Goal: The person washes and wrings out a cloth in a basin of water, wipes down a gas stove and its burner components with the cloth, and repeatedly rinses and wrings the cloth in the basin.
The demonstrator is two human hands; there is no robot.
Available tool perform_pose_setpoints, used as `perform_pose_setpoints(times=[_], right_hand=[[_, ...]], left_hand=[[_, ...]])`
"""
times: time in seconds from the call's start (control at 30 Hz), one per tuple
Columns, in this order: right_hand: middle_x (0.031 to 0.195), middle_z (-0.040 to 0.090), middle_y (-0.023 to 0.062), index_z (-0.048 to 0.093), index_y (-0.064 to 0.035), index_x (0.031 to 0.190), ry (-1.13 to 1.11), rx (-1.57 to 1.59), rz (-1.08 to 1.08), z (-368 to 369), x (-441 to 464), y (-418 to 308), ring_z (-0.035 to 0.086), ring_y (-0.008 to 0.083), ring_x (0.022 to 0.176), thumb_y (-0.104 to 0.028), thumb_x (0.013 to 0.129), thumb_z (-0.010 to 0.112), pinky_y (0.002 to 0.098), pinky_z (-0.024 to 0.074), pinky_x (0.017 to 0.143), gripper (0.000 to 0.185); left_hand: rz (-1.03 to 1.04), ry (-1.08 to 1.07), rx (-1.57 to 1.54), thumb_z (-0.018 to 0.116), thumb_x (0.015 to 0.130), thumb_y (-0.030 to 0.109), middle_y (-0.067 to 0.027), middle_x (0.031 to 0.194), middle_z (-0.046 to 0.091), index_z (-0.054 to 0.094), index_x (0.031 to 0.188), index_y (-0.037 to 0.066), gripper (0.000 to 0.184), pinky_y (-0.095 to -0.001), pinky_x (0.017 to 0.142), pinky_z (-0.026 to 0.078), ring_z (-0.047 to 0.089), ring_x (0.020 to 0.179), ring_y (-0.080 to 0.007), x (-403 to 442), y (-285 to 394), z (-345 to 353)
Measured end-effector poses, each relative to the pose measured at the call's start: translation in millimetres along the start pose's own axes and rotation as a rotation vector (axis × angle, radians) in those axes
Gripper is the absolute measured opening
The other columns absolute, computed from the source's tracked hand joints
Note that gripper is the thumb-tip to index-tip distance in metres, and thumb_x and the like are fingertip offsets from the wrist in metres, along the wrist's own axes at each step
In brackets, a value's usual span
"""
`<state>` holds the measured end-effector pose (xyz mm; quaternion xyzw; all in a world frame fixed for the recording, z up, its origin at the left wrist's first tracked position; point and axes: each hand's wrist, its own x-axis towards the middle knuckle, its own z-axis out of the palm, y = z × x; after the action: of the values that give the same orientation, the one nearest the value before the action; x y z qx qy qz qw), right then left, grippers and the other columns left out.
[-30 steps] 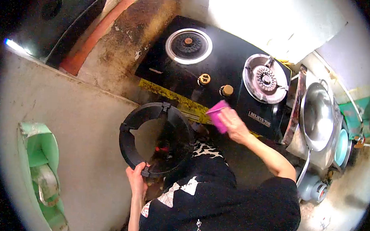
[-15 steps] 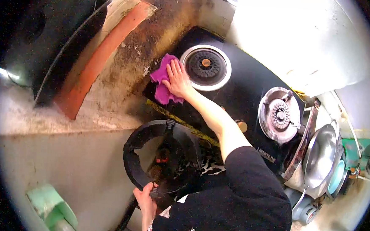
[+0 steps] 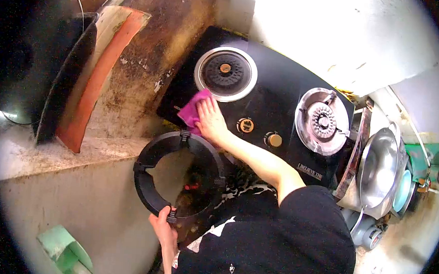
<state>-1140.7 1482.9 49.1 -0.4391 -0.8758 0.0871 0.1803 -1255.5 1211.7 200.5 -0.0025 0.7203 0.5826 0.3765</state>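
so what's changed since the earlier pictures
The right hand moved the purple cloth from near the front edge of the stove to beside the left burner, and has now drawn it back toward the front. Nothing was newly taken hold of or let go: the left hand still grips the black ring. The wok stayed put.
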Motion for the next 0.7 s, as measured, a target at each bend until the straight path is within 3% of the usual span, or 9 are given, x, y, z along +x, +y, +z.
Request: perform_pose_setpoints(times=[0.03,0.17,0.23,0.27,0.47,0.5,0.63,0.7], right_hand=[[0.127,0.038,0.0252,0.038,0.0112,0.120,-0.139,-0.125,0.036,-13.0,-11.5,0.5,0.026,0.0350,0.125,-0.035,0.079,0.051,0.0442,0.0107,0.107,0.063],[0.126,0.039,0.0261,0.043,0.0121,0.117,-0.315,-0.398,0.212,-57.7,-32.8,17.4,0.028,0.0379,0.124,-0.038,0.085,0.041,0.0492,0.0062,0.106,0.059],[0.123,0.042,0.0254,0.046,0.0114,0.114,-0.504,-0.304,0.313,-75.1,-24.3,35.3,0.031,0.0371,0.121,-0.036,0.087,0.038,0.0507,0.0073,0.105,0.056],[0.121,0.044,0.0243,0.047,0.0108,0.114,-0.356,-0.392,0.277,-76.0,-29.9,42.9,0.032,0.0364,0.120,-0.036,0.087,0.037,0.0510,0.0085,0.104,0.054],[0.121,0.043,0.0257,0.046,0.0110,0.114,-0.255,-0.495,0.528,-69.0,-7.5,80.2,0.031,0.0362,0.121,-0.044,0.085,0.040,0.0497,0.0094,0.104,0.063],[0.119,0.044,0.0265,0.045,0.0122,0.113,-0.111,-0.483,0.552,-61.9,-3.2,95.0,0.032,0.0369,0.119,-0.046,0.082,0.045,0.0494,0.0108,0.103,0.066],[0.114,0.045,0.0287,0.043,0.0144,0.112,0.114,-0.312,0.493,-68.1,30.8,149.5,0.035,0.0404,0.115,-0.046,0.076,0.055,0.0494,0.0145,0.102,0.071],[0.113,0.045,0.0301,0.044,0.0139,0.110,-0.087,-0.403,0.478,-62.8,41.3,167.2,0.035,0.0420,0.114,-0.044,0.078,0.054,0.0499,0.0191,0.100,0.067]], left_hand=[[0.003,-0.010,0.000,0.058,0.074,0.004,-0.0098,0.071,0.057,0.046,0.085,-0.001,0.017,-0.0302,0.059,0.047,0.057,0.062,-0.0180,-1.3,1.6,-1.9],[0.043,-0.036,0.008,0.058,0.074,0.004,-0.0089,0.072,0.057,0.046,0.086,0.000,0.017,-0.0294,0.058,0.047,0.057,0.063,-0.0171,-2.2,0.1,-6.3],[0.045,-0.109,0.049,0.057,0.074,0.005,-0.0086,0.073,0.057,0.044,0.088,0.000,0.020,-0.0294,0.057,0.046,0.057,0.063,-0.0170,4.0,-0.1,-11.0],[0.044,-0.118,0.048,0.057,0.074,0.005,-0.0086,0.073,0.057,0.044,0.088,0.000,0.020,-0.0294,0.057,0.046,0.057,0.063,-0.0170,4.1,-0.6,-10.7],[-0.019,0.012,0.130,0.058,0.074,0.006,-0.0085,0.076,0.056,0.040,0.090,0.001,0.024,-0.0293,0.057,0.046,0.056,0.065,-0.0169,2.9,2.8,2.3],[-0.015,-0.008,0.117,0.058,0.074,0.006,-0.0087,0.077,0.056,0.040,0.090,0.001,0.025,-0.0292,0.059,0.046,0.056,0.066,-0.0171,5.4,1.8,3.6],[-0.059,0.010,0.082,0.059,0.074,0.005,-0.0090,0.077,0.056,0.041,0.089,0.001,0.024,-0.0292,0.063,0.046,0.056,0.067,-0.0175,9.2,7.5,21.7],[-0.045,-0.014,0.072,0.059,0.073,0.005,-0.0091,0.077,0.056,0.042,0.088,0.000,0.023,-0.0294,0.063,0.046,0.056,0.067,-0.0175,14.0,7.2,21.8]])
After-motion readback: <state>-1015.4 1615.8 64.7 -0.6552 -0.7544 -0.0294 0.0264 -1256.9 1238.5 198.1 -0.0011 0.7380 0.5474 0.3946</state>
